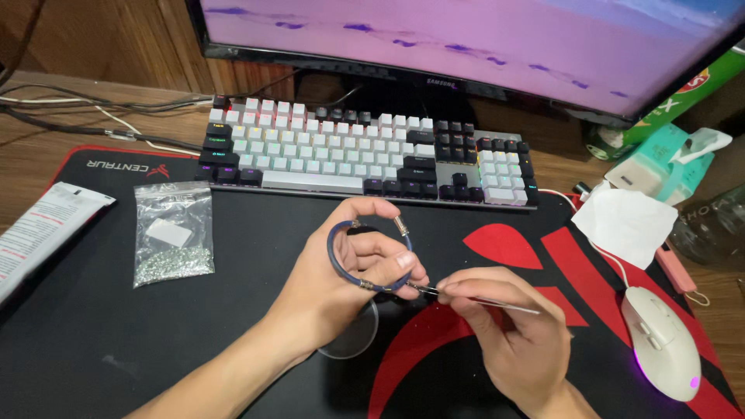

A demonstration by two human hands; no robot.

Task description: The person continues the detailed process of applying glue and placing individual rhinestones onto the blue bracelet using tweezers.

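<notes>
Black mat (pixel 155 334), braided bracelet (pixel 341 268), perhaps leather.

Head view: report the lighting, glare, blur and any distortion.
Head view: dim, warm room light, with the monitor throwing a pink-violet glow from above; keyboard keys lit from beneath; faint sheen on the clear bag and the mouse; both hands, left and right, and the bracelet are sharp; edges curve slightly from the wide lens.

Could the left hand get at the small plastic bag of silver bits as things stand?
Probably yes: the bag lies open on the mat, nothing between, but the left hand is holding a blue bracelet.
</notes>
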